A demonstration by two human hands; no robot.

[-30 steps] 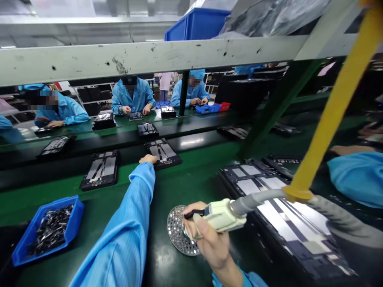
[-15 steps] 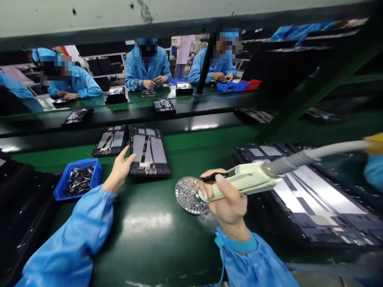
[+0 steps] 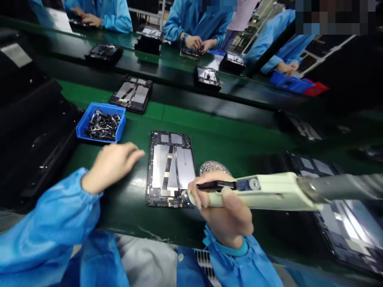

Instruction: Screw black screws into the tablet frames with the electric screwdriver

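An open tablet back frame (image 3: 171, 167) with silver plates and a ribbon strip lies on the green bench right before me. My right hand (image 3: 226, 211) is wrapped round a cream electric screwdriver (image 3: 263, 192), whose tip sits at the frame's lower right corner. My left hand (image 3: 112, 164) hovers just left of the frame, fingers loosely curled and apart, holding nothing. A round perforated metal screw dish (image 3: 213, 166) lies behind the screwdriver, partly hidden.
A blue bin of small metal parts (image 3: 101, 122) stands at the left. Another frame (image 3: 133, 93) rests on the conveyor beyond. A large panel (image 3: 338, 207) lies at right. Several people in blue coats work across the line.
My left hand pulled the frame from the conveyor to the near edge and let go. The screwdriver came down to the frame's lower right corner. My view tilted down.
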